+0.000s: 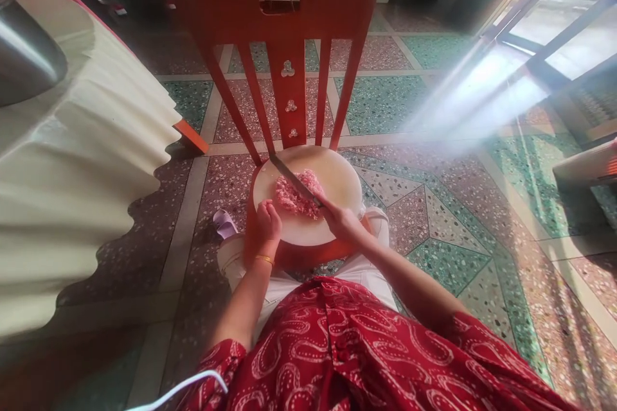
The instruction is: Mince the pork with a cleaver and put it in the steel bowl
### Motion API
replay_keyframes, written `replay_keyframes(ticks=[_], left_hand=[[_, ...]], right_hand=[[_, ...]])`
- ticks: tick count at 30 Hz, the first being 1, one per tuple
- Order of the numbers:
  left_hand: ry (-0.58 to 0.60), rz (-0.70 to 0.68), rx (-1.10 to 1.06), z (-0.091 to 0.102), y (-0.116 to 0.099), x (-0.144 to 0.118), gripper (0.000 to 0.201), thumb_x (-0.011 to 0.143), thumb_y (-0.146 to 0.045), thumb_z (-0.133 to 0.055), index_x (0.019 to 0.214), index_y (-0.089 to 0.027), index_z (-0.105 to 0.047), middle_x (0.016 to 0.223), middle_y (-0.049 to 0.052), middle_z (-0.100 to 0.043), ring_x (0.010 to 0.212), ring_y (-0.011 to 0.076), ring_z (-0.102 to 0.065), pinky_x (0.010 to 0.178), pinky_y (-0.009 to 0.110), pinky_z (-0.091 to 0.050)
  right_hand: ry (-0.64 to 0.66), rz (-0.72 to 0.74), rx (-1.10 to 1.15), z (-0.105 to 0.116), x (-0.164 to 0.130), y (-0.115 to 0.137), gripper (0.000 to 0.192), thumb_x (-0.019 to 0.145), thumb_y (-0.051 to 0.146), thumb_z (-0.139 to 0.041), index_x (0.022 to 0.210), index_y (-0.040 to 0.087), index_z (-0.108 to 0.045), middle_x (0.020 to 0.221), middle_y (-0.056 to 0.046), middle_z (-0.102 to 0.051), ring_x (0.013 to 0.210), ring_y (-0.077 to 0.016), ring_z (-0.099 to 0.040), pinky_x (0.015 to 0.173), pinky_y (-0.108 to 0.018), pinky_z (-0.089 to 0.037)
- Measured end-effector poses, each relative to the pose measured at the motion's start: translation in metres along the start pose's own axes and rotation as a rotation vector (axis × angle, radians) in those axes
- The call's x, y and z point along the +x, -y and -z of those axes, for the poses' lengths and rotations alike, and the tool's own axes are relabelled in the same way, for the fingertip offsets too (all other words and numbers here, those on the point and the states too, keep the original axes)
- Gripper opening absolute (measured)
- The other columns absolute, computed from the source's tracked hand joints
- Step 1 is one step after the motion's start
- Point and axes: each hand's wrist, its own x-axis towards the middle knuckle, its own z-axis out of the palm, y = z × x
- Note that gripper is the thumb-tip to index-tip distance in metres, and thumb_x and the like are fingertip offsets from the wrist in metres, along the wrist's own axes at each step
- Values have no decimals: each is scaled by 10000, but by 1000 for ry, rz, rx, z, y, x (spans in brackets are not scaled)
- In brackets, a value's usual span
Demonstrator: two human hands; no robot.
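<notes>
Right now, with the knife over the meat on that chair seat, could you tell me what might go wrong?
1. The left hand rests on the cutting board right beside the minced meat, close to the knife that the right hand holds; a slip could cut the fingers.
2. The board sits on a red chair seat, near its edge, so hard chopping may shift or tip it.

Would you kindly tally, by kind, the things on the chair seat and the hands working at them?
Round cutting board: 1
Pile of minced pink meat: 1
Knife: 1
Hands: 2, left hand resting on the board's edge, right hand gripping the knife
Total: 5
</notes>
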Motion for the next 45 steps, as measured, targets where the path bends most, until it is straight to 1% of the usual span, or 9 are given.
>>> replay_keyframes(ticks=[4,11,17,24,29,32,39,41,45], left_hand=[[-82,11,-36,-13,7,1,282,929,-266,-347,1017,-145,-587,1003,150,-662,974,217,-624,885,344,-478],[-97,22,-73,-20,13,3,261,908,-249,-345,991,-160,-576,985,140,-655,960,221,-624,880,349,-484],[-69,48,-109,-15,20,16,208,889,-242,-398,985,-169,-567,997,123,-651,951,203,-615,878,330,-481],[2,-147,0,-26,27,102,253,834,-148,-427,1018,-137,-600,1064,146,-626,1025,209,-586,930,339,-456],[141,-132,151,-45,29,155,264,793,-150,-501,1012,-120,-644,1049,171,-650,1025,259,-593,927,373,-444],[204,-118,176,-52,34,167,252,789,-141,-493,966,-111,-671,1008,176,-671,970,262,-617,893,365,-451],[152,122,15,-31,17,176,248,812,-161,-459,914,-101,-676,935,143,-705,828,210,-648,786,318,-481],[119,85,-89,-24,0,164,252,840,-222,-477,954,-104,-669,936,126,-707,809,191,-650,774,303,-494],[281,-307,-179,-24,-30,117,264,884,-305,-486,993,-164,-680,1056,98,-692,995,190,-636,936,327,-480]], right_hand=[[-261,174,109,8,-2,4,503,977,280,-357,1475,207,-363,1242,-70,-644,1058,-191,-647,929,-299,-498],[58,-76,-65,-8,-1,-24,473,954,249,-414,1424,205,-452,925,-74,-749,781,-229,-718,711,-294,-551],[-317,140,63,21,-4,-2,478,977,299,-346,1442,216,-421,1258,-67,-637,1093,-186,-638,924,-269,-495],[3,-130,43,-9,0,-44,447,944,270,-415,1374,201,-518,1019,-82,-736,926,-235,-701,811,-310,-540],[-225,-43,140,36,-10,-11,460,956,312,-403,1406,255,-482,1091,-48,-716,976,-212,-688,836,-286,-541],[-301,-24,200,28,-9,-15,483,948,305,-404,1420,221,-462,1224,-68,-656,1116,-217,-628,937,-318,-507],[-180,-137,289,-41,-8,-69,447,921,280,-416,1338,186,-550,1242,-85,-645,1139,-216,-614,991,-358,-477],[-178,-122,313,-34,-11,-64,442,924,284,-421,1340,202,-548,1240,-72,-648,1114,-207,-627,969,-344,-493],[-270,-53,292,13,-10,-30,470,931,287,-410,1386,210,-502,1199,-69,-669,1077,-205,-641,918,-327,-521]])
